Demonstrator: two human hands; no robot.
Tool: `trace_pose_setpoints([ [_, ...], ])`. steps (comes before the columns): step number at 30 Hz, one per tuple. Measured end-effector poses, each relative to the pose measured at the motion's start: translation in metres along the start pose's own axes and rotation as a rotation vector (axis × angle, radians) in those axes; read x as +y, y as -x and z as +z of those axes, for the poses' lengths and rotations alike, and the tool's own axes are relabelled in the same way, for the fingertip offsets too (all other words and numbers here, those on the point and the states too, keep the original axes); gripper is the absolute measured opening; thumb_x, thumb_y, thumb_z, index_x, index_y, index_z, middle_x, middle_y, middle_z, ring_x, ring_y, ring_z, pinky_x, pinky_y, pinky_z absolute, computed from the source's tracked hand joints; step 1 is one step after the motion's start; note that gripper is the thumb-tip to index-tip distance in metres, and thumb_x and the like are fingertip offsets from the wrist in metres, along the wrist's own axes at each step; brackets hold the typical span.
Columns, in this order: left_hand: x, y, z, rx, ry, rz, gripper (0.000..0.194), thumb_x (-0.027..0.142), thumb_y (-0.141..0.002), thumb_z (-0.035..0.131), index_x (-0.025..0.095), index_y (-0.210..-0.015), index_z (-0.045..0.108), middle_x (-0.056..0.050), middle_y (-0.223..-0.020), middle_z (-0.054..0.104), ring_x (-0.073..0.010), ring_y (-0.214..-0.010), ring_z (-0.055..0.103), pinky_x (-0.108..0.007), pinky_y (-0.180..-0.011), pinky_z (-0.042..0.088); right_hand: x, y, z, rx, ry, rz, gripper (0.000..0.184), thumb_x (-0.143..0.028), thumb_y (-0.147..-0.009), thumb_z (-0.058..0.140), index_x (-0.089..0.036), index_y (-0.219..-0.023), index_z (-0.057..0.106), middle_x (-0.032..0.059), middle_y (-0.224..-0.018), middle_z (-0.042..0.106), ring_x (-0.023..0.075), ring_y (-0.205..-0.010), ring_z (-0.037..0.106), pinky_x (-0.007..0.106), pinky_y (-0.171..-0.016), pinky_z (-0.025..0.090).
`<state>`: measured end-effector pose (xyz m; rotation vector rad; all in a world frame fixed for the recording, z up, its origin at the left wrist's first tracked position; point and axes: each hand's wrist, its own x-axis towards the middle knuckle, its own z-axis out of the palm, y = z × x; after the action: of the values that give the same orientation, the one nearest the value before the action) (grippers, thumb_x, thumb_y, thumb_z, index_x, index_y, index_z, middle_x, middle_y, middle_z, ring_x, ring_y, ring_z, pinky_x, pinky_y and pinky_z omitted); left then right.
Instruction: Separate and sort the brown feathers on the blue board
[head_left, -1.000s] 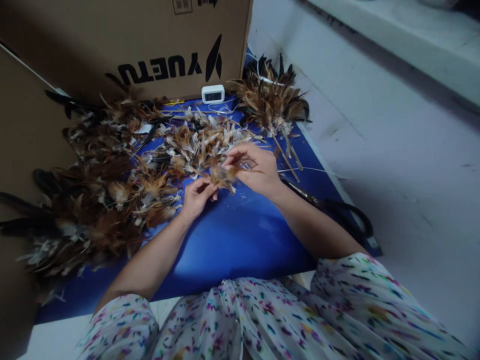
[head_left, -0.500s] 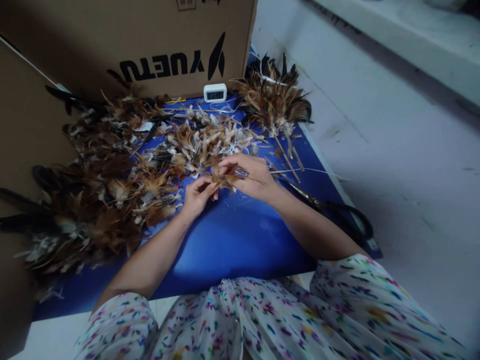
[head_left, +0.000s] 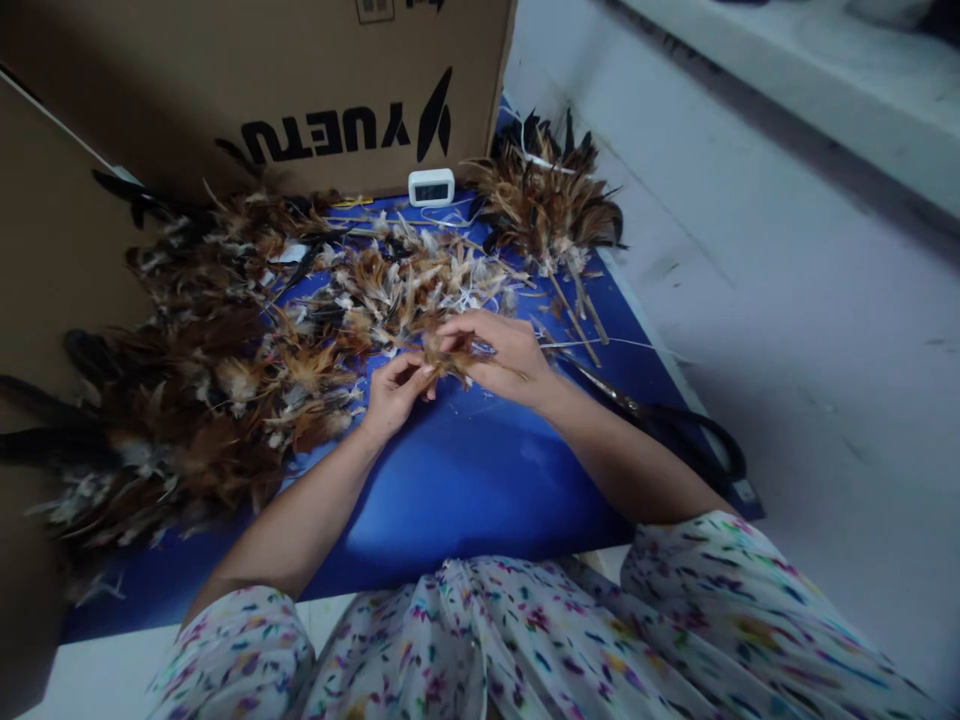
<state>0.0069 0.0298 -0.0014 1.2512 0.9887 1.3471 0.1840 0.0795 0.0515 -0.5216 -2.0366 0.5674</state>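
Observation:
Over the blue tabletop (head_left: 465,480), my left hand (head_left: 397,392) pinches the left end of a small bunch of brown feathers (head_left: 450,364). My right hand (head_left: 504,355) is closed on the same bunch from the right, with thumb and fingers around the feathers and some tips sticking out past the palm. Parts of the bunch are hidden behind my fingers. Just beyond my hands lies a loose heap of short brown and white feathers (head_left: 405,270).
Brown feather piles (head_left: 202,420) cover the left side. A bound feather bundle (head_left: 547,195) with sticks lies back right. Black-handled scissors (head_left: 637,408) rest by my right forearm. A small white digital clock (head_left: 431,187) stands before a cardboard box (head_left: 300,60). A wall (head_left: 787,350) borders the right.
Both hands stay in nearly the same place on the feather bunch. The feathers by my right palm have shifted slightly; the view has tilted a little.

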Motion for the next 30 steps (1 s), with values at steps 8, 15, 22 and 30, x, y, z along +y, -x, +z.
trace_pose_setpoints([
  [8,-0.005,0.000,-0.001,0.017,0.030,-0.013,0.021,0.035,-0.079,0.070,0.016,-0.077,0.061,0.003,-0.056,0.058,-0.0075,-0.047,0.051,-0.020,-0.049,0.042,-0.007,-0.002,-0.002,-0.018,0.072,-0.055,0.016,-0.027,-0.089,0.059,-0.021,-0.104,0.059,0.0011,-0.086,0.067,0.0114,-0.077,0.064,0.025,-0.073,0.051],
  [15,-0.008,0.001,-0.003,0.029,0.027,-0.023,0.020,0.034,-0.078,0.071,0.016,-0.078,0.062,0.003,-0.058,0.058,-0.0071,-0.047,0.052,-0.020,-0.049,0.041,-0.005,0.000,0.000,-0.036,0.076,-0.042,0.019,-0.031,-0.088,0.061,-0.021,-0.105,0.061,0.0020,-0.088,0.068,0.0120,-0.078,0.064,0.026,-0.074,0.051],
  [22,-0.010,0.000,-0.002,0.019,0.043,0.001,0.019,0.034,-0.078,0.071,0.016,-0.077,0.064,0.002,-0.060,0.060,-0.0069,-0.047,0.051,-0.020,-0.048,0.040,-0.007,-0.002,0.000,-0.020,0.020,0.019,0.017,-0.030,-0.085,0.065,-0.021,-0.099,0.062,0.0009,-0.085,0.069,0.0116,-0.075,0.065,0.025,-0.072,0.051],
  [30,-0.008,-0.004,0.000,0.030,0.102,-0.009,0.025,0.038,-0.077,0.072,0.015,-0.074,0.065,0.000,-0.061,0.061,-0.0057,-0.045,0.048,-0.020,-0.046,0.038,0.005,-0.006,-0.001,0.110,-0.332,0.293,0.023,-0.027,-0.077,0.070,-0.019,-0.097,0.061,0.0010,-0.085,0.067,0.0125,-0.077,0.066,0.025,-0.071,0.053],
])
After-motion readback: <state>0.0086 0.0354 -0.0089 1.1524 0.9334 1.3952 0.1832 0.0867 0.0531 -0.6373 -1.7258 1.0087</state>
